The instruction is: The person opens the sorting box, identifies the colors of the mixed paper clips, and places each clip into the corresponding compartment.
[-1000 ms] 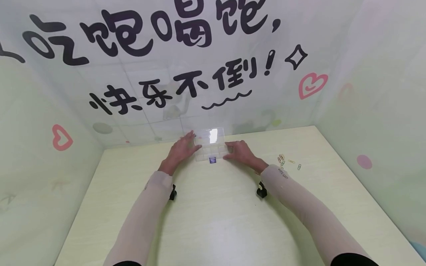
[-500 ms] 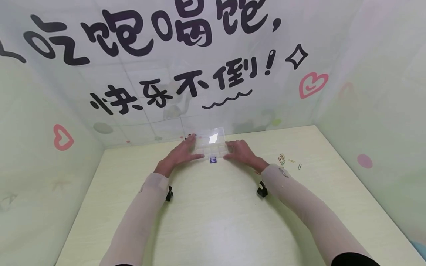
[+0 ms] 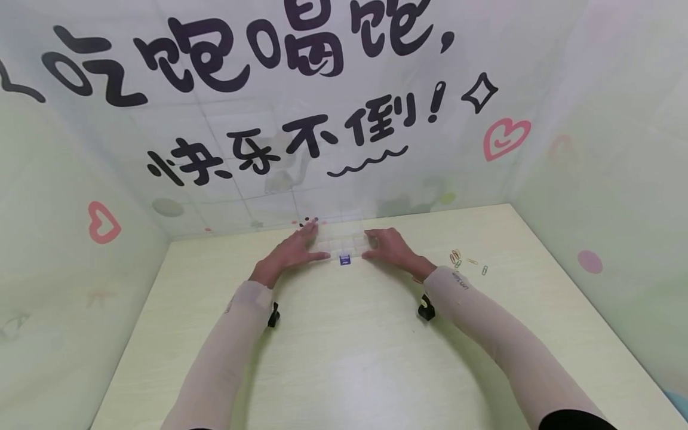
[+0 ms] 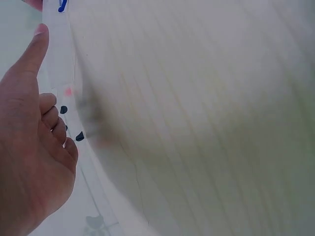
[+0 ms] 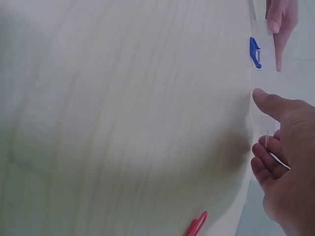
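A clear plastic compartment box [image 3: 343,246] sits near the back edge of the table, its transparent lid [image 3: 344,228] swung toward the wall. A blue clasp [image 3: 344,260] is on its front edge. My left hand [image 3: 290,248] holds the box's left end, thumb along the front and fingers toward the back. At the right end, my right hand [image 3: 391,246] grips the box between thumb and index finger. The wrist views show the remaining fingers of the right hand [image 5: 290,152] and left hand [image 4: 34,128] curled in. The compartments' contents are too faint to tell.
Several coloured paper clips [image 3: 457,258] lie right of the box, and a red paper clip [image 5: 197,225] shows in the right wrist view. A printed curtain [image 3: 247,197] hangs just behind the box. Side panels [image 3: 591,197] flank the table [image 3: 344,346].
The box's lid has swung further back and lower, and its bright glare is gone. My left thumb has come down to the front edge. The right hand has stayed nearly still.
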A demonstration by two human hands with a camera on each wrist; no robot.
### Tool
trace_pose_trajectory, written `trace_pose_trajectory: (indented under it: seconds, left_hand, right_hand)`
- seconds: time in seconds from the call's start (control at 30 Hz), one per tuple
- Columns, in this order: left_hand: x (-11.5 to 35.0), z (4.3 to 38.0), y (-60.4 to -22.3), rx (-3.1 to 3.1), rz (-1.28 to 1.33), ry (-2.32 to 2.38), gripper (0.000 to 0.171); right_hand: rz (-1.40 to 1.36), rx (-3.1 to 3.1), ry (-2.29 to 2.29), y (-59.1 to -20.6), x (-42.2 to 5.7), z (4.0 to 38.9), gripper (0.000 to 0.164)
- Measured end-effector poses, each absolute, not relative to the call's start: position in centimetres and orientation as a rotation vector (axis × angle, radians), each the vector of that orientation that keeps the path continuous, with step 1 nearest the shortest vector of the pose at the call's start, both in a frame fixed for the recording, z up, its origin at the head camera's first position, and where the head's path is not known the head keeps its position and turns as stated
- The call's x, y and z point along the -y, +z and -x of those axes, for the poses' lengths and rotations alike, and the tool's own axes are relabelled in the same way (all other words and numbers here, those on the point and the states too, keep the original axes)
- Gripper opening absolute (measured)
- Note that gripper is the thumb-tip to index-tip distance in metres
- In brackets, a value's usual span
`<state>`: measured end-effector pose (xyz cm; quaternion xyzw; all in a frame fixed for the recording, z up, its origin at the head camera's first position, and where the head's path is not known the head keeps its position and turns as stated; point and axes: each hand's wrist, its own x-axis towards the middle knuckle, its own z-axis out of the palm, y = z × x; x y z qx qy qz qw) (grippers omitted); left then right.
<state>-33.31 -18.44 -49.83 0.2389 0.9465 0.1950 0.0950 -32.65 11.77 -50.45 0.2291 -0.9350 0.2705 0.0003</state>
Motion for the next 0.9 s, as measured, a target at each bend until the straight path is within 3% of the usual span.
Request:
trace_pose_trajectory:
  seconds: [0.47,0.9]
  left_hand:
    - [18.4,33.2,-49.3,-2.812,-0.648,0.451,0.096]
    - [18.2,33.2,-49.2,-2.801,-0.631,0.465,0.094]
  right_hand:
    - [-0.784,2.943,0.804,-49.6,-13.1,32.2,0.068]
    - [-0.886,2.889,0.820,-47.9,-15.8,31.0,0.059]
